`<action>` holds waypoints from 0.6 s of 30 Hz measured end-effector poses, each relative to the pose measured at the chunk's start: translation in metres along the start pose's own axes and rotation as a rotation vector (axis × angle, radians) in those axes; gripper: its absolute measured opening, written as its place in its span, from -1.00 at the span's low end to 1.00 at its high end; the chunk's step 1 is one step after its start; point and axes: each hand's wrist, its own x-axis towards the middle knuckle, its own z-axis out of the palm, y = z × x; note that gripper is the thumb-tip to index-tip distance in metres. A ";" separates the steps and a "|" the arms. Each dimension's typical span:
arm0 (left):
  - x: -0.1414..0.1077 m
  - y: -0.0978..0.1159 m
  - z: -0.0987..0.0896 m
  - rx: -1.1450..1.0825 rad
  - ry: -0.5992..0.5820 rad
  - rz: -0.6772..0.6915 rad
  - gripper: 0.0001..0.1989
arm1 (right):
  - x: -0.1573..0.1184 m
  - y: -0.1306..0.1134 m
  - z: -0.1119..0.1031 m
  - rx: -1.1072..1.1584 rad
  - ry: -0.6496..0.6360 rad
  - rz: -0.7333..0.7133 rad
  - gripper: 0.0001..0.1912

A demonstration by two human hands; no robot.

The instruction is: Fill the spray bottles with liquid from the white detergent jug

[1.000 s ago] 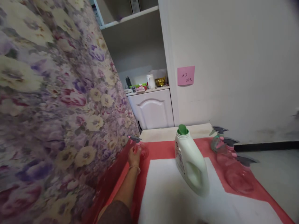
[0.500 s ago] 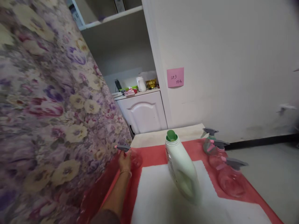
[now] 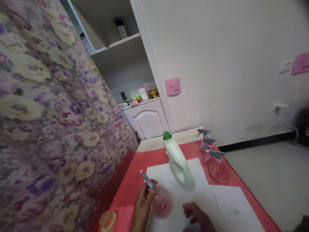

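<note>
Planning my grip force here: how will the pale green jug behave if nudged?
The pale green jug looks like stiff plastic, so it should hold its shape. Tall and narrow-necked, it might tip if pushed high. Its moulded handle probably gives secure purchase.

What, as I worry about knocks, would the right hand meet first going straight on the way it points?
Probably the spray bottle in the left hand: the right hand points towards its round body, though depth is unclear.
</note>
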 end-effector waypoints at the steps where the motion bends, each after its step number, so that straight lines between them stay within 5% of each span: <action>1: -0.017 0.001 0.008 0.012 -0.041 -0.011 -0.54 | 0.000 0.001 0.001 0.034 0.022 -0.024 -0.26; 5: -0.063 0.007 0.042 -0.039 -0.239 -0.055 -0.61 | -0.004 -0.005 0.001 0.131 0.058 -0.037 0.05; 9: -0.079 0.007 0.066 -0.100 -0.296 -0.054 -0.62 | -0.007 -0.015 -0.001 0.346 -0.040 -0.130 0.04; 13: -0.081 0.010 0.072 -0.119 -0.291 -0.080 -0.56 | -0.007 -0.013 -0.004 0.398 -0.074 -0.205 -0.07; 18: -0.083 0.019 0.068 -0.223 -0.339 -0.141 -0.54 | -0.009 -0.017 -0.014 0.429 -0.200 -0.162 0.03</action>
